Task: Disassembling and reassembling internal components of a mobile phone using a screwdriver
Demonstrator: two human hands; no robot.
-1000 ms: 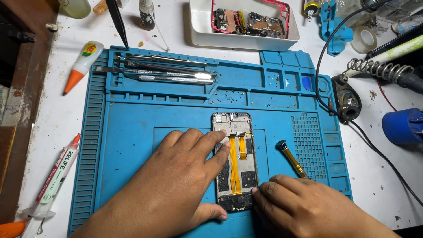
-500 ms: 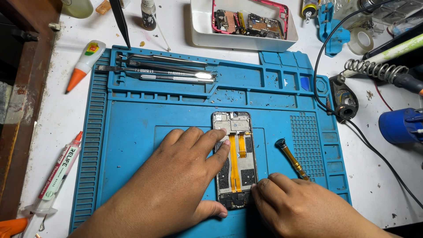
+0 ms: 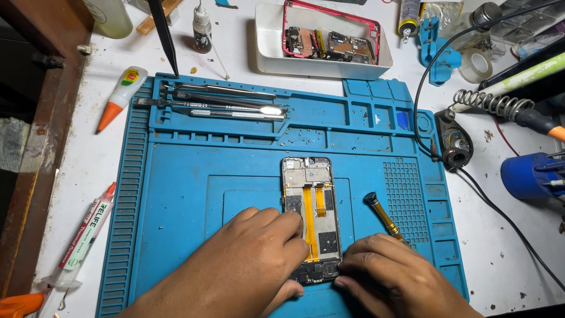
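From the head camera I look straight down on a blue work mat (image 3: 194,176) spread over a white bench. An opened phone (image 3: 312,218), its back off and two orange flex strips running along its length, lies upright in the middle of the mat, lower half between my hands.

My left hand (image 3: 247,265) rests palm down against the phone's left edge, fingers curled loosely and pressing along that side, thumb tucked near the bottom corner; it steadies the phone rather than wrapping around it. My right hand (image 3: 394,277) sits at the phone's lower right corner, fingers bent and close together, fingertips touching the bottom end. Whether it pinches anything small there I cannot tell. A brass-handled screwdriver (image 3: 385,219) lies on the mat just beside that hand, its far end hidden under the knuckles.

Along the mat's top trough lie tweezers and metal tools (image 3: 223,105). Beyond the mat stands a white tray (image 3: 268,44) holding circuit boards and a red phone frame. A glue tube with an orange tip (image 3: 120,94) lies to the left, and a soldering iron stand (image 3: 494,106) to the right.
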